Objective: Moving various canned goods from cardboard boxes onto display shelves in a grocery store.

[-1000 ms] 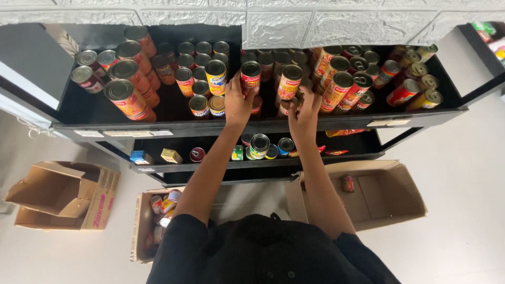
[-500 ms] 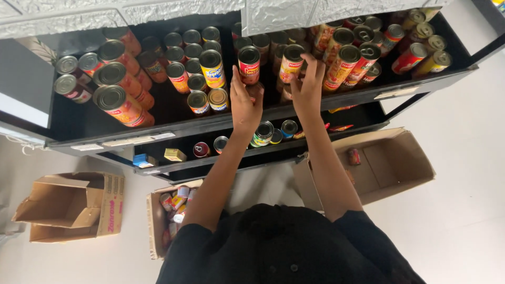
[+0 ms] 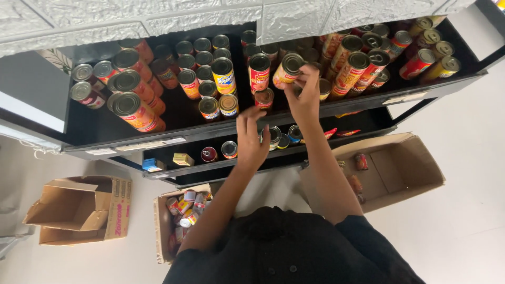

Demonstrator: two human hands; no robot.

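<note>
The right hand point(image 3: 305, 94), just right of centre in the upper frame, gripped a tilted orange can point(image 3: 286, 70) on the top shelf point(image 3: 131, 141), fingers closed round its side. The left hand point(image 3: 251, 138), at centre and lower, hovered half open and held nothing, fingers spread below a red can point(image 3: 259, 72). Three boxes point(image 3: 79, 210) lay across the lower frame.

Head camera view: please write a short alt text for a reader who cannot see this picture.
Seen from above, a person's right hand grips a tilted can on the top shelf of a black rack crowded with cans, while the left hand hovers empty below. Cardboard boxes stand on the floor.
</note>
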